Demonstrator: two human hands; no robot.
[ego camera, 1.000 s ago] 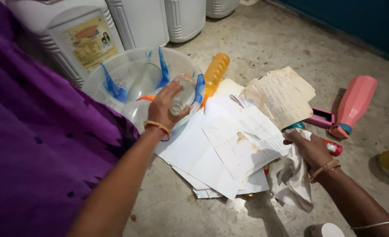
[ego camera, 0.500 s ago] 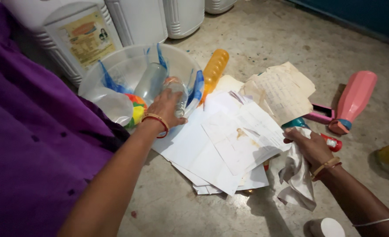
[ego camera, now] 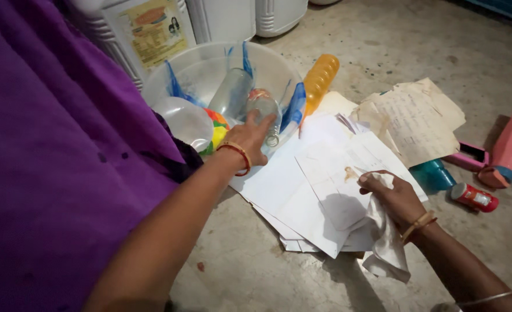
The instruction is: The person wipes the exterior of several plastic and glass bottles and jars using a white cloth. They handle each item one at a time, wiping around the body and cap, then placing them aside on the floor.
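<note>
Head view: left hand (ego camera: 251, 140) grips clear bottle (ego camera: 264, 112) over basin (ego camera: 206, 63); right hand (ego camera: 393, 196) clutches white cloth (ego camera: 387, 245).

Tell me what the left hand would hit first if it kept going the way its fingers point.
Probably the small clear bottle in the plastic basin; the left hand is already at it.

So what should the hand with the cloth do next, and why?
Probably press the white cloth down on the brownish stain and wipe it. The right hand has the cloth bunched right at that spot on the top white paper, while the left hand rests on a clear bottle at the tub.
</note>
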